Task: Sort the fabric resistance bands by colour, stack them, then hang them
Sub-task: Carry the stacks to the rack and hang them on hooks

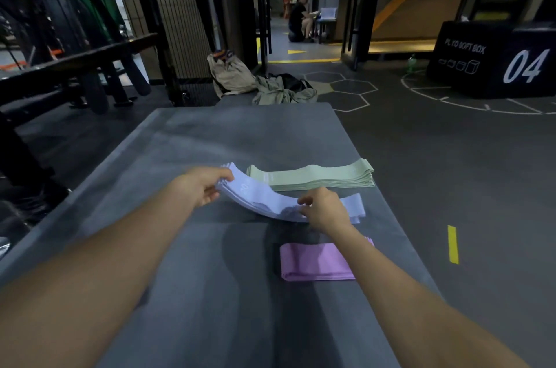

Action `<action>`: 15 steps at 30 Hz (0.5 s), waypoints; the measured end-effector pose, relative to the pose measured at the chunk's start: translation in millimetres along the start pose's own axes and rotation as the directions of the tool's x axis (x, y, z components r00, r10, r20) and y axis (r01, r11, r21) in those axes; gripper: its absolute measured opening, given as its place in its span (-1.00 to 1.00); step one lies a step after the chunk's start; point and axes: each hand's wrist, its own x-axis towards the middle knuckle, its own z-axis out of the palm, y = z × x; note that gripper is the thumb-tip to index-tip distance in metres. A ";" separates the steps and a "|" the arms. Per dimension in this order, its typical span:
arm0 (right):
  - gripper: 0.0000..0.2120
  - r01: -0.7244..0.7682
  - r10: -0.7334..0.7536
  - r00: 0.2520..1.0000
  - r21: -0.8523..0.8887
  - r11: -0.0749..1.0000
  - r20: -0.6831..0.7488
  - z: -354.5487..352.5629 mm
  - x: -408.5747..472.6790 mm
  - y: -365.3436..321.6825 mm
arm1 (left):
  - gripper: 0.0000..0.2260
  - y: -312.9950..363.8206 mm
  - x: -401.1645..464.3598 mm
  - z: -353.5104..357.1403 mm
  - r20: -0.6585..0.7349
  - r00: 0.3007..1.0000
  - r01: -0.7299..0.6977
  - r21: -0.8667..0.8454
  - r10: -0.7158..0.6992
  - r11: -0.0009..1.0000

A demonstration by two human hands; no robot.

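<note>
- Table (180, 157): flat grey top, matte, faintly streaked; long rectangle running away from the viewer.
- Green bands (313, 176): neat stack of flat woven fabric loops, pale sage, edges aligned, lying flat at 12 o'clock of the hands, just beyond the lilac stack.
- Lilac bands (264, 202): stack of pale blue-violet fabric loops, soft and pliant. Left end is lifted off the table and fans into separate layers; right end lies flat. White print shows on the top band.
- Pink bands (313, 262): smaller folded pile, mauve-pink, smooth cloth, lying at 6 o'clock of the lilac stack, partly under the right forearm.
- Left hand (201, 185): fingers curled, thumb on top, pinching the raised left end of the lilac bands.
- Right hand (323, 209): fingers bent, tips pinching the lilac stack near its middle, pressing it toward the table.
- Floor (421, 172): dark rubber with white hexagon lines and a yellow strip at 3 o'clock.
- Black box (493, 60): soft-sided, marked "04", at 2 o'clock.
</note>
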 end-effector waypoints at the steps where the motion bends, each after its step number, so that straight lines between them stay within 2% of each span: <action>1: -0.75 0.003 -0.003 1.000 0.032 0.999 0.011 -0.2 0.2 -2.8 | -0.81 6.5 -1.0 -3.5 -0.028 0.999 -0.040 0.035 0.041 0.999; 3: -0.77 0.025 -0.026 0.999 0.074 0.997 0.021 -0.8 1.6 -6.1 | -0.76 16.5 -6.4 -1.7 -0.041 0.993 -0.108 0.107 0.113 0.988; 5: -0.82 0.050 -0.051 0.999 0.129 0.990 0.008 -5.4 3.2 -7.2 | -0.74 23.8 -13.3 11.3 0.006 0.988 -0.153 0.163 0.154 0.975; 8: -0.84 0.050 -0.047 0.999 0.308 0.950 -0.017 -19.8 6.8 -5.8 | -0.80 31.9 -24.7 44.2 0.044 0.975 -0.222 0.214 0.218 0.951; 11: -0.90 0.030 -0.025 1.000 0.486 0.874 -0.017 -35.8 12.3 0.4 | -0.78 38.2 -34.6 77.5 0.106 0.960 -0.277 0.218 0.259 0.936; 15: -0.73 -0.042 0.004 0.998 0.620 0.784 0.062 -50.2 19.6 17.7 | -0.72 35.6 -45.1 122.9 0.194 0.946 -0.297 0.207 0.259 0.932</action>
